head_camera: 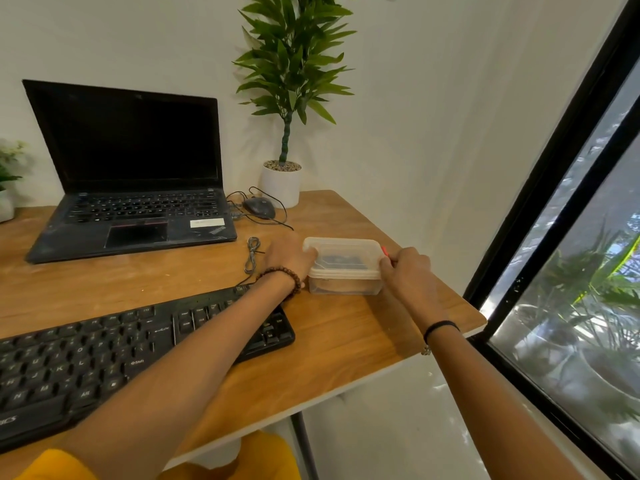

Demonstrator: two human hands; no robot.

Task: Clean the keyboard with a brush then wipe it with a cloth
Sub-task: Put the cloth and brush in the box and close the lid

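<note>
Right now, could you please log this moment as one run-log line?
box: lid on | left grip: holds box | right grip: pinches lid | keyboard: under left forearm

On the wooden table (pixel 346 327): open laptop (pixel 138 209); in front of the laptop, black keyboard (pixel 86 362); right of the laptop, mouse (pixel 259 206), potted plant (pixel 281 183), coiled cable (pixel 252 254), and nearer, lidded plastic box (pixel 343 268)

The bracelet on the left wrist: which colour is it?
The bracelet is brown, made of round beads; the head view shows it.
</note>
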